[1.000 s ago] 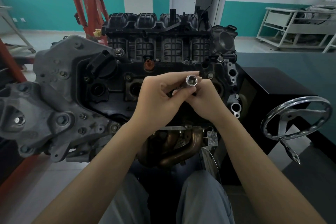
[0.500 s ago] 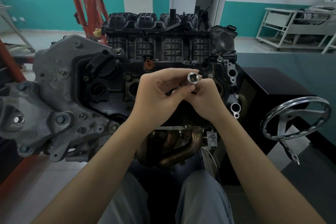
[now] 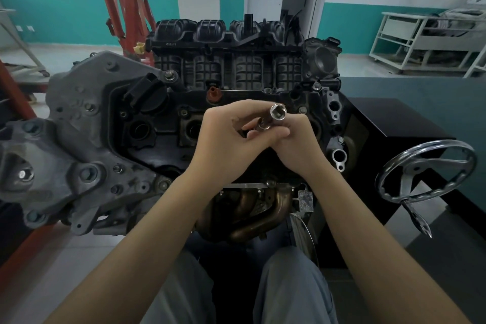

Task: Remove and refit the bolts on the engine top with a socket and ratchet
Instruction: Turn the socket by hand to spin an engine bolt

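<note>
While both hands meet above the middle of the engine top, the left hand [image 3: 223, 139] and the right hand [image 3: 294, 142] share one grip on a short chrome steel socket [image 3: 276, 114] mounted on a chrome shank. Fingers of each hand are curled round the shank below the socket, knuckles touching; neither hand is spread. The socket's open mouth tilts up toward the camera, clear of the engine surface. Whether a ratchet handle lies inside the hands cannot be told.

Directly beneath the hands sits the black valve cover [image 3: 147, 123] of the engine, with a round dark plug well visible left of the left wrist. A small red-brown plastic cap [image 3: 213, 93] stands on the cover just beyond the hands. Behind it rises the black ribbed plastic intake manifold [image 3: 228, 42]. At left is the grey cast-aluminium timing cover [image 3: 79, 123], studded with bolts. Below the wrists hangs a bronze-toned exhaust manifold [image 3: 252, 213]. To the right, well apart, stands a chrome spoked handwheel [image 3: 426, 173].
</note>
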`<state>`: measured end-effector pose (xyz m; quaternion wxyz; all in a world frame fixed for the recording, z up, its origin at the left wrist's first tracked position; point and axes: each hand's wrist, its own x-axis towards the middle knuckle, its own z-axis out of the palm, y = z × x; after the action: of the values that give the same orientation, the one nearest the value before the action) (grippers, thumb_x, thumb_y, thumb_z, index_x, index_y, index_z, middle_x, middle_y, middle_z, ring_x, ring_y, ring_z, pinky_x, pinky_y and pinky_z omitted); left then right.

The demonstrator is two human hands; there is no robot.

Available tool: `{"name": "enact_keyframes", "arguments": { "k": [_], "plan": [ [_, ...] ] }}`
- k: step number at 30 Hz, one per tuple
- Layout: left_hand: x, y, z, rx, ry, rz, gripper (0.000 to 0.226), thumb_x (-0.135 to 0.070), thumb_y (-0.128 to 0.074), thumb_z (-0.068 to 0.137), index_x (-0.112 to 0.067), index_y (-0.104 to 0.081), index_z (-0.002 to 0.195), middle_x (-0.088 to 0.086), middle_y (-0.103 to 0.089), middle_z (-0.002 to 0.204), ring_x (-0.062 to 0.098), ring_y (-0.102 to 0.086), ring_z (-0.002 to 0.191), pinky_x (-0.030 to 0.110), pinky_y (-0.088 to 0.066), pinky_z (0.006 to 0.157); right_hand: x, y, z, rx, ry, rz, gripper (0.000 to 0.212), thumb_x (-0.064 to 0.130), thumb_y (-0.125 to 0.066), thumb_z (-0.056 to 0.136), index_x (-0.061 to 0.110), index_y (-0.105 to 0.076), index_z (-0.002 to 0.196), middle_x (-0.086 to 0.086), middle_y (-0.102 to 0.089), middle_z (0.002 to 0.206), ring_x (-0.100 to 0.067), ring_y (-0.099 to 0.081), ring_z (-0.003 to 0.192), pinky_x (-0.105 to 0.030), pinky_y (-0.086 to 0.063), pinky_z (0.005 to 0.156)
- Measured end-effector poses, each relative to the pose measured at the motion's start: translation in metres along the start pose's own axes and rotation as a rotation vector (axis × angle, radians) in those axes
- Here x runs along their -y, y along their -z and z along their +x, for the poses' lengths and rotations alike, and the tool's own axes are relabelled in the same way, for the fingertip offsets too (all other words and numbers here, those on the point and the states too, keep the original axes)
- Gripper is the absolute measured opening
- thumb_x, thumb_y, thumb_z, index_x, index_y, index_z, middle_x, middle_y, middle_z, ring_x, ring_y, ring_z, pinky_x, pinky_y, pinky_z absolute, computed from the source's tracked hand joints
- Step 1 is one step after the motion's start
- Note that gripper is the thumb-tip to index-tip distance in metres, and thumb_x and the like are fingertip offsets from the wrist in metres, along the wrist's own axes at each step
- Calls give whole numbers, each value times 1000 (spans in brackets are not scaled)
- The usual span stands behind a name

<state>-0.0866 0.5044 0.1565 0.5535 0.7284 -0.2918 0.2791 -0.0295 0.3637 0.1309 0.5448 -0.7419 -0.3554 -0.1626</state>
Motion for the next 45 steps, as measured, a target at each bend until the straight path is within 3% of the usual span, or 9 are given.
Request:
{"name": "enact_keyframes", "arguments": {
  "k": [6, 10, 13, 17, 22, 27, 35, 40, 45],
  "plan": [
    [1, -3, -1, -27, -25, 68, 29, -4, -70, 81, -14, -67, 108, -4, -71, 97, 8, -69, 95, 30, -55, 86, 2, 0, 0, 43, 17, -48, 30, -3, -64, 85, 24, -64, 98, 20, -65, 91, 6, -64, 90, -12, -47, 80],
    [0, 0, 0, 14, 24, -81, 34, 3, -67, 80, -5, -64, 113, 12, -71, 102, 21, -69, 100, 42, -55, 90, 0, -1, 0, 21, -16, -24, 28, 0, -63, 85, 28, -65, 87, 16, -67, 84, 5, -64, 83, -13, -47, 75],
    [-2, -1, 2, -7, 36, 18, 28, 0, -78, 73, -6, -72, 100, 5, -73, 93, 13, -70, 91, 37, -57, 84, -2, 0, 0, 30, -33, -17, 19, -5, -65, 84, 12, -73, 91, 0, -72, 88, -6, -68, 87, -19, -49, 78],
    [-5, -3, 2, -49, 35, 31, 23, 0, -76, 76, -7, -73, 98, 2, -73, 91, 10, -71, 89, 33, -57, 83, 3, 0, -1, 7, 29, -41, 30, 0, -66, 83, 28, -66, 91, 22, -66, 82, 7, -64, 84, -10, -46, 75],
    [-5, 4, 3, 95, 59, -88, 31, 8, -67, 82, -3, -66, 111, 11, -72, 101, 18, -69, 100, 36, -54, 91, 5, 0, -1, 14, 6, -33, 34, 0, -63, 82, 34, -61, 83, 30, -65, 72, 11, -63, 77, -8, -45, 70],
    [-6, 2, 4, -4, 9, 102, 26, -6, -82, 71, -12, -73, 95, -2, -73, 89, 5, -69, 87, 28, -56, 81, 1, 0, -1, -5, 29, -54, 18, -5, -67, 82, 7, -73, 93, -1, -73, 89, -11, -69, 88, -25, -53, 79],
    [-3, 6, 3, 135, 35, -85, 33, 5, -66, 83, -3, -64, 114, 12, -71, 104, 20, -68, 103, 42, -53, 92, 5, 0, -2, 4, 21, -66, 25, 5, -62, 83, 30, -62, 89, 26, -64, 77, 11, -63, 80, -8, -45, 70],
    [-5, 4, 2, 7, 16, 87, 30, -5, -81, 72, -16, -72, 98, -7, -72, 90, 4, -69, 89, 29, -57, 83, 1, -1, -3, -32, 55, -69, 26, -4, -71, 80, 15, -70, 98, 1, -71, 90, -7, -69, 87, -21, -53, 78],
    [-2, 2, 2, 8, 3, -26, 30, 2, -69, 81, -7, -67, 109, 6, -72, 99, 16, -69, 98, 39, -55, 89, 5, -1, -3, 15, 91, -65, 28, 0, -62, 86, 24, -62, 100, 19, -64, 93, 6, -63, 91, -13, -47, 80]
  ]
}}
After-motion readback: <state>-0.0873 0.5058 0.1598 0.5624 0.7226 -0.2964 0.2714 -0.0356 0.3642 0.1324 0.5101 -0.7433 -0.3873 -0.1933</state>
